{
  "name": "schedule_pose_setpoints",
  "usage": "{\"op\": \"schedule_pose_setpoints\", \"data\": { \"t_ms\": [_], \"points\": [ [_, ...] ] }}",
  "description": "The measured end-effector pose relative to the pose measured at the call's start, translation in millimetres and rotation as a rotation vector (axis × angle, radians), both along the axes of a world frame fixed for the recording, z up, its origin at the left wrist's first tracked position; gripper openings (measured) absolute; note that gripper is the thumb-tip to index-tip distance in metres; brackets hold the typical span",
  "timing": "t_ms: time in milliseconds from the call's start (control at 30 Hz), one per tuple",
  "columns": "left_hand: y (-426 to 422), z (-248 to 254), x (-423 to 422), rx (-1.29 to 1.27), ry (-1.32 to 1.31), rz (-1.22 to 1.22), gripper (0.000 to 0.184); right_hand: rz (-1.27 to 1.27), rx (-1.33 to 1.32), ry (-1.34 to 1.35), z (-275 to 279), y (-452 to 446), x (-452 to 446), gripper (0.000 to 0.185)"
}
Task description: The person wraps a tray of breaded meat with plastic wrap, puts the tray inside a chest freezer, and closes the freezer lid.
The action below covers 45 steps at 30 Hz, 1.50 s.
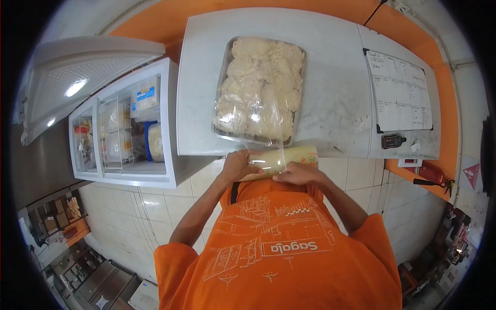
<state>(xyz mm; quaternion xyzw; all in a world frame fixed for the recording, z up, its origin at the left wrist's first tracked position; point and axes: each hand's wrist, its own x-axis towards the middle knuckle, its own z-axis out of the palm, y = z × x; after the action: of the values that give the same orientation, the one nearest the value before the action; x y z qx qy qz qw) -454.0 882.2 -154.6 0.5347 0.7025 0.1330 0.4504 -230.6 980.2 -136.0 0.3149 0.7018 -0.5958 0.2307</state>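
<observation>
A roll of cling film (267, 161) lies across the front of my body, below the table edge. My left hand (239, 165) grips its left end, fingers wrapped around it. Toward the other end, my right hand (299, 173) holds the roll with the thumb along its near side. A strip of clear film runs from the roll up over a metal tray (303, 106). Pale, crumb-coated pieces (261, 85) that look like breaded meat fill the tray, and shiny film covers at least their near part.
The tray stands on a white tabletop (330, 98). On the right lie a whiteboard (400, 90) with handwriting and a black handheld device (393, 141). An open chest freezer (170, 119) with packed goods stands left, its lid (93, 77) raised. A fire extinguisher (430, 173) is at right.
</observation>
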Motion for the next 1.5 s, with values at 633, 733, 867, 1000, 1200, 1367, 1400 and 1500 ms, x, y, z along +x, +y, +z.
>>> {"op": "schedule_pose_setpoints", "data": {
  "t_ms": [633, 733, 867, 1000, 1200, 1367, 1400, 1500],
  "points": [
    [8, -8, 1, -0.039, -0.525, 0.058, 0.032, -0.536, -0.123, -0.053, 48, 59, 36, 0.036],
    [12, -1, 2, -0.216, -0.716, 0.141, 0.018, -0.498, -0.356, -0.133, 27, 26, 10, 0.057],
    [6, -1, -7, -0.146, -0.91, 0.069, 0.011, -0.347, -0.032, 0.119, -7, -3, -14, 0.067],
    [0, 9, -21, -0.241, -1.054, 0.0, 0.008, -0.141, 0.397, 0.122, 9, -14, -30, 0.082],
    [-10, 14, -40, -0.351, -1.233, 0.105, 0.007, -0.08, 0.296, 0.155, 29, -14, -39, 0.079],
    [-17, 27, -24, -0.162, -0.973, 0.243, 0.015, -0.007, 0.232, 0.203, -2, -20, -64, 0.056],
    [-21, 29, -23, -0.074, -0.928, 0.276, 0.019, -0.06, 0.238, 0.251, -11, -26, -66, 0.049],
    [-29, 39, -24, 0.205, -0.373, 0.183, 0.027, -0.156, 0.263, 0.346, -30, -36, -67, 0.038]
  ]
}}
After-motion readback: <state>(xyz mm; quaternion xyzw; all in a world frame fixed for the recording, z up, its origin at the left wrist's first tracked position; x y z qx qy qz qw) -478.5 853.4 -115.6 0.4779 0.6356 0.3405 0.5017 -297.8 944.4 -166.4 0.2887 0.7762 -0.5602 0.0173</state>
